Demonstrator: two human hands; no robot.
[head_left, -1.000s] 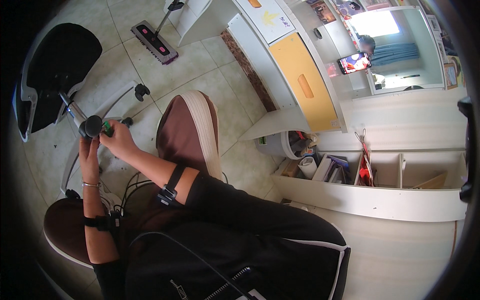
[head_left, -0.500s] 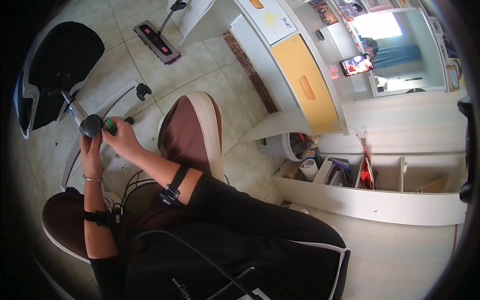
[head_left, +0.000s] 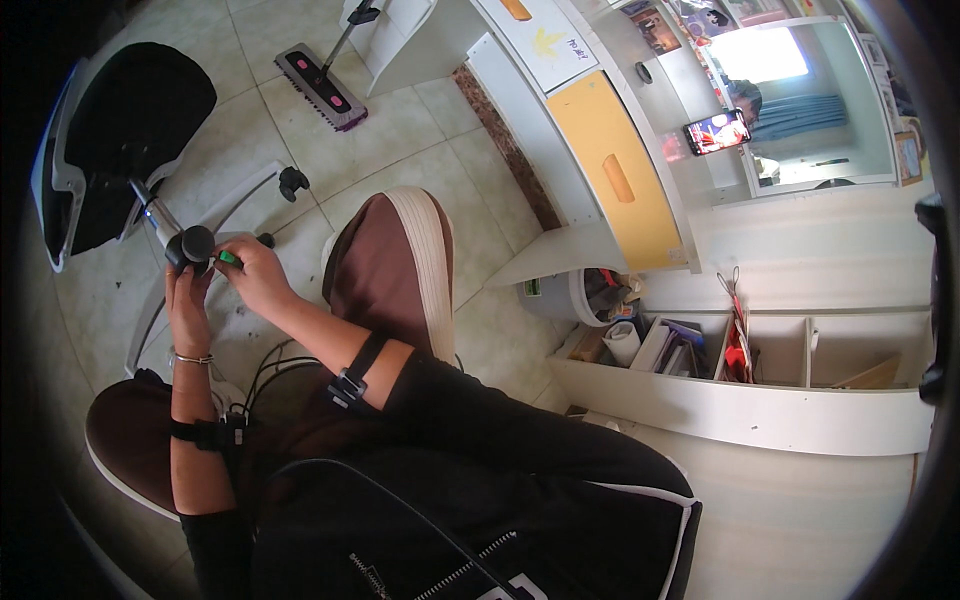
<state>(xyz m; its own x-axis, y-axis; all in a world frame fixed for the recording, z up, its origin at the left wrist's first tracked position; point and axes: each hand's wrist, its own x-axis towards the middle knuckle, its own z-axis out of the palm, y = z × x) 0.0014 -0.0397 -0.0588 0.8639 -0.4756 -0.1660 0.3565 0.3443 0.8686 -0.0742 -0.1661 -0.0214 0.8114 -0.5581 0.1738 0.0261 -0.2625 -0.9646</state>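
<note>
A swivel chair with a black seat [head_left: 135, 125] lies tipped over on the floor at the left, its legs splayed toward me. My left hand [head_left: 188, 312] is closed around a black caster [head_left: 190, 246] on the nearest part of the chair's base, fingers gripping it from below. Just right of the caster, my right hand [head_left: 258, 276] pinches a small tool with a green handle [head_left: 230, 258]. Its tip meets or nearly meets the caster; the exact contact is too small to make out. Another caster [head_left: 292, 184] stands out on a pale chair leg [head_left: 235, 200].
Brown-and-white slippers [head_left: 395, 265] are on my feet, either side of the work. Black cables [head_left: 268, 375] run between my forearms. A flat mop head [head_left: 322, 88] lies beyond. To the right stand a desk with a yellow drawer [head_left: 615, 170], a grey bin [head_left: 560, 298] and a low open shelf [head_left: 740, 405].
My right hand has shifted slightly and turned, so more of the green handle shows. The caster in my left hand has tilted a little. The whole view has shifted slightly.
</note>
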